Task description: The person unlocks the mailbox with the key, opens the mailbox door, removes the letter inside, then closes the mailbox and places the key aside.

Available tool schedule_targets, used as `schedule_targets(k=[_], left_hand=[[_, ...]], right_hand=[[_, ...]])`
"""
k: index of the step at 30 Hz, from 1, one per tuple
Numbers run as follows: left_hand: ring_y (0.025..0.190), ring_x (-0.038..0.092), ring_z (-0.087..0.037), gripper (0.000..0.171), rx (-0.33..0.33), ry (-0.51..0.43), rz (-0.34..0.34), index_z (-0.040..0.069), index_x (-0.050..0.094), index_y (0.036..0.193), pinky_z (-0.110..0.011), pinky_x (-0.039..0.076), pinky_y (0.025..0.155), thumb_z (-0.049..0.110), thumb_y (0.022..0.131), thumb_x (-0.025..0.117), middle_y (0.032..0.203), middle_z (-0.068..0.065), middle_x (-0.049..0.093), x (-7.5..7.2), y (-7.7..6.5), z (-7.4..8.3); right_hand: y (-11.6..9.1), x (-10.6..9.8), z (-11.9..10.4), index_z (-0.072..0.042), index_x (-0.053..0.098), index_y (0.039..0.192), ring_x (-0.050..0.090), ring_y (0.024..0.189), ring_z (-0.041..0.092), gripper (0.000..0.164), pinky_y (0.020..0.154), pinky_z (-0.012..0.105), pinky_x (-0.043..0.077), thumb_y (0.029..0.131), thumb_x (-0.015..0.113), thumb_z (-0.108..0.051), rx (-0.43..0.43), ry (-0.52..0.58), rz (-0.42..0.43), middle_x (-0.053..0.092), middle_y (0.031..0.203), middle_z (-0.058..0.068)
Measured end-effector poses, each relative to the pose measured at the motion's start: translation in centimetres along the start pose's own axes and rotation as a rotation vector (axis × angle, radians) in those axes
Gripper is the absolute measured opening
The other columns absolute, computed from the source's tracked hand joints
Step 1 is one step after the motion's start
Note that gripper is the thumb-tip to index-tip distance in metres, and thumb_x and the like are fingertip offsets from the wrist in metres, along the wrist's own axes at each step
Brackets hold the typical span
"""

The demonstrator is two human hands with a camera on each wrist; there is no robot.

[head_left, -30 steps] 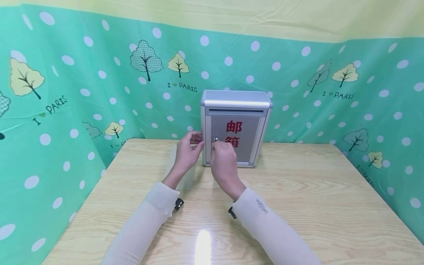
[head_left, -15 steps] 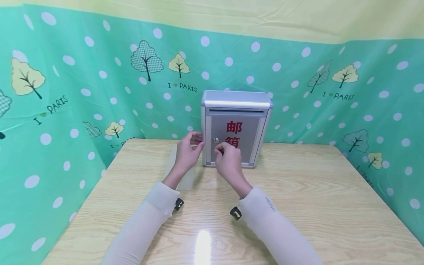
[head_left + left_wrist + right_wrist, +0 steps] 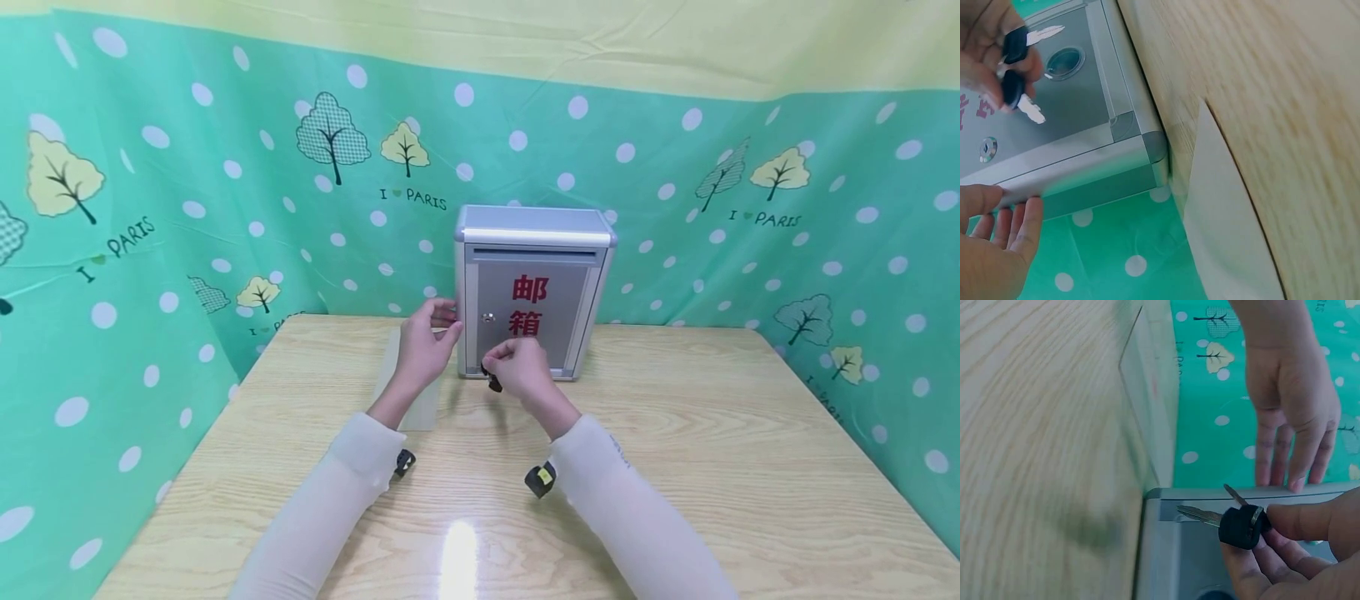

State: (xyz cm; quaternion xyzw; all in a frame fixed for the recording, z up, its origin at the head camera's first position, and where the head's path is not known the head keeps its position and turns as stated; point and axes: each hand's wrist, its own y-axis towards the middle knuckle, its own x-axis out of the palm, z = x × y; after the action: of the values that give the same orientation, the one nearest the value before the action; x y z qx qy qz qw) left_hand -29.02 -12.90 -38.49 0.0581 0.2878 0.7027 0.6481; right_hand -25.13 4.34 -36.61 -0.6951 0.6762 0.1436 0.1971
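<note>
A silver-grey mailbox (image 3: 534,223) with red characters and a top slot stands upright on the table. My left hand (image 3: 425,350) rests against its left edge, fingers and thumb extended, as the left wrist view shows too. In front of the door's lower part, my right hand (image 3: 523,371) pinches a pair of keys (image 3: 492,382) with black heads and metal blades. The keys (image 3: 1239,528) are apart from the box's round lock (image 3: 988,150), whose keyhole is bare. Part of the door is hidden behind my right hand in the head view.
A flat pale sheet or envelope (image 3: 420,410) lies on the wooden table (image 3: 690,433), partly under my left forearm. Behind the table hangs a green dotted curtain (image 3: 652,183) with printed trees. A dark round spot (image 3: 1065,62) shows on the door in the left wrist view.
My right hand has moved from beside the lock down and slightly right, bringing the keys away from it. The lock has come into full view. My left hand stays at the box's edge.
</note>
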Motion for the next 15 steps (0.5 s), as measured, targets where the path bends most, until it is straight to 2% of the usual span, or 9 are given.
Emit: schedule_targets(k=[4, 7, 11, 15], left_hand=[[0.101, 0.069, -0.031, 0.032, 0.003, -0.006, 0.002, -0.003, 0.06, 0.126, -0.028, 0.062, 0.086, -0.002, 0.095, 0.069, 0.11, -0.017, 0.069, 0.0, 0.0, 0.0], [0.101, 0.069, -0.03, 0.033, 0.0, -0.013, 0.002, -0.003, 0.06, 0.126, -0.027, 0.062, 0.086, -0.002, 0.095, 0.069, 0.11, -0.017, 0.068, 0.0, -0.1, -0.1], [0.101, 0.069, -0.031, 0.033, -0.002, -0.021, -0.002, -0.004, 0.059, 0.126, -0.028, 0.062, 0.086, -0.002, 0.095, 0.069, 0.11, -0.018, 0.068, 0.0, -0.1, -0.1], [0.101, 0.069, -0.031, 0.033, 0.002, -0.02, -0.002, -0.004, 0.059, 0.127, -0.029, 0.062, 0.086, -0.001, 0.095, 0.069, 0.11, -0.018, 0.068, 0.0, 0.0, 0.0]], right_hand=[[0.5, 0.1, 0.9, -0.006, 0.075, 0.095, 0.066, 0.093, 0.024, 0.004, 0.095, 0.045, 0.056, 0.094, 0.074, -0.01, 0.055, 0.026, -0.055, 0.072, 0.098, 0.008], [0.8, 0.3, 1.6, -0.005, 0.075, 0.097, 0.064, 0.106, 0.027, 0.005, 0.104, 0.05, 0.051, 0.093, 0.072, -0.007, 0.08, 0.036, -0.085, 0.071, 0.107, 0.009], [1.3, 0.5, 2.5, -0.004, 0.074, 0.097, 0.062, 0.109, 0.028, 0.006, 0.107, 0.051, 0.049, 0.093, 0.071, -0.005, 0.117, 0.048, -0.11, 0.07, 0.111, 0.01], [1.8, 0.7, 3.1, -0.003, 0.074, 0.095, 0.063, 0.103, 0.027, 0.005, 0.1, 0.046, 0.054, 0.092, 0.071, -0.003, 0.133, 0.072, -0.118, 0.069, 0.109, 0.01]])
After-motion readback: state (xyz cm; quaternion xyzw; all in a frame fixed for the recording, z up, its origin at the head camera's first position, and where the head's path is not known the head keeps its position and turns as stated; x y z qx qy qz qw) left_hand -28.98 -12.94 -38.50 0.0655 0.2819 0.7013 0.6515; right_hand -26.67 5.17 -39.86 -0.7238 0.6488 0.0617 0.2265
